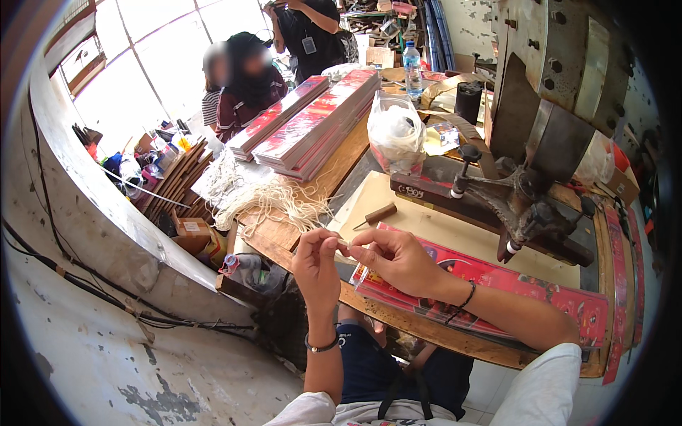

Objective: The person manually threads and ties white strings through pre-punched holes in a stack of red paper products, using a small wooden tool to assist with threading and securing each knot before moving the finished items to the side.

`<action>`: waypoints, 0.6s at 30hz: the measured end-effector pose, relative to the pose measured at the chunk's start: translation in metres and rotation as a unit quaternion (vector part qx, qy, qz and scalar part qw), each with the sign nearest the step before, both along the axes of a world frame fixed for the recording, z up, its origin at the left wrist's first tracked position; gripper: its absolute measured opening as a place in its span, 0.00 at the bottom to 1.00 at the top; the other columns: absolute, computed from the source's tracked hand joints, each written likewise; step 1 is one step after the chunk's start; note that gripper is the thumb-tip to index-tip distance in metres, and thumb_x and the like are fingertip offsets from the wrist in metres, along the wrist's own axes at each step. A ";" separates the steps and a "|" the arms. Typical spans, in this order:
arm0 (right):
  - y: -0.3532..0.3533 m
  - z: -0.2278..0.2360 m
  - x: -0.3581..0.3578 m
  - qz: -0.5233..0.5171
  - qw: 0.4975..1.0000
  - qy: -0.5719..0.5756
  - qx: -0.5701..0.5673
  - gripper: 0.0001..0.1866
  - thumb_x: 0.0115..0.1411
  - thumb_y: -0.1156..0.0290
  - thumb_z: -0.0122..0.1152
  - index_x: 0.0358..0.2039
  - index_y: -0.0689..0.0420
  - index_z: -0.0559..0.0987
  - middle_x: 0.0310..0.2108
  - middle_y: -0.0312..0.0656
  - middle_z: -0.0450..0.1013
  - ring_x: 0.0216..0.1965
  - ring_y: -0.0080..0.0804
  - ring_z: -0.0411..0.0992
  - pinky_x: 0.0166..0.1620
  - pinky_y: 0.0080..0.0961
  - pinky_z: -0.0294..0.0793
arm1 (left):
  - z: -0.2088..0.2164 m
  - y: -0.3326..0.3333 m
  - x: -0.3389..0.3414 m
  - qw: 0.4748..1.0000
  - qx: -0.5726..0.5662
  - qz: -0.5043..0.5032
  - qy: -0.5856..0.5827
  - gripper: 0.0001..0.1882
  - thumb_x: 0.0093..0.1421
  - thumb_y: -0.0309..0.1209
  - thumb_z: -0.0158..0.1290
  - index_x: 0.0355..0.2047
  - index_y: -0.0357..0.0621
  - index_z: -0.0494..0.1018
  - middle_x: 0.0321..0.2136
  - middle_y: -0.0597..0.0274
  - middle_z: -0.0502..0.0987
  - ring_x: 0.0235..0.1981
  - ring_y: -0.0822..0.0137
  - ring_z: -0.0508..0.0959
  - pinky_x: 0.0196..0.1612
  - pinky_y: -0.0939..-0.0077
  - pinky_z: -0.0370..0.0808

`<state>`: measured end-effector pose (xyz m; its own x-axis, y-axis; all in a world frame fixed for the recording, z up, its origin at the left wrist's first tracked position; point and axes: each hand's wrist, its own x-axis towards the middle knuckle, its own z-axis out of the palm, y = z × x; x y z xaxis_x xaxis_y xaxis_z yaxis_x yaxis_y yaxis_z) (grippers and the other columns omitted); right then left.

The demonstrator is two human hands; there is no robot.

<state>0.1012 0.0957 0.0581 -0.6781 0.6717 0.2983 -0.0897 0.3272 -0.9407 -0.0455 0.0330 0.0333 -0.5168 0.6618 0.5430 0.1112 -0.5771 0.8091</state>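
My left hand and my right hand meet over the table's front edge, fingertips pinched close together. Something small and pale seems to be between them, too small to make out. Under my right hand and forearm lies a stack of red printed sheets with a clear plastic cover. Just beyond my fingers an awl with a brown handle rests on a beige board. A heap of loose cream strings spreads on the table beyond my left hand.
A heavy metal press stands at the right. Tall stacks of red printed strips, a white plastic bag, a water bottle and a black cylinder stand farther back. Other people are beyond the table.
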 end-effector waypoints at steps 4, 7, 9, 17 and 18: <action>0.000 0.001 0.004 0.004 0.999 0.021 -0.032 0.12 0.67 0.64 0.61 0.42 0.60 0.82 0.19 0.29 0.69 0.20 0.11 0.62 0.23 0.18 0.61 | 0.003 0.002 -0.002 0.998 0.010 -0.057 0.039 0.07 0.66 0.25 0.56 0.39 0.31 0.75 0.34 0.60 0.78 0.36 0.74 0.77 0.40 0.81 0.74; 0.000 -0.001 0.005 0.012 0.999 0.035 -0.009 0.12 0.67 0.64 0.60 0.42 0.61 0.81 0.22 0.31 0.72 0.23 0.12 0.66 0.26 0.18 0.66 | -0.004 0.003 -0.009 0.995 -0.003 -0.085 0.047 0.05 0.64 0.22 0.57 0.38 0.29 0.76 0.36 0.58 0.78 0.36 0.73 0.78 0.40 0.81 0.75; 0.000 0.000 0.005 0.008 0.999 0.034 0.006 0.12 0.68 0.65 0.60 0.42 0.62 0.81 0.23 0.32 0.74 0.24 0.13 0.68 0.28 0.18 0.68 | -0.005 0.003 -0.009 0.994 0.001 -0.110 0.015 0.05 0.64 0.21 0.57 0.37 0.30 0.76 0.37 0.57 0.78 0.37 0.73 0.78 0.41 0.81 0.75; 0.001 0.000 -0.002 -0.003 1.000 0.007 -0.021 0.12 0.66 0.66 0.60 0.40 0.62 0.81 0.17 0.29 0.65 0.20 0.13 0.60 0.23 0.21 0.59 | -0.020 0.010 -0.003 0.998 0.023 -0.045 -0.031 0.05 0.66 0.24 0.55 0.38 0.34 0.73 0.36 0.58 0.78 0.38 0.71 0.78 0.42 0.78 0.75; 0.001 0.001 -0.002 -0.009 1.000 -0.006 -0.004 0.11 0.67 0.66 0.60 0.39 0.61 0.81 0.17 0.28 0.64 0.20 0.12 0.59 0.23 0.21 0.58 | -0.024 0.012 -0.002 0.998 0.036 -0.039 -0.034 0.05 0.67 0.25 0.55 0.38 0.34 0.73 0.36 0.58 0.78 0.38 0.71 0.78 0.43 0.78 0.75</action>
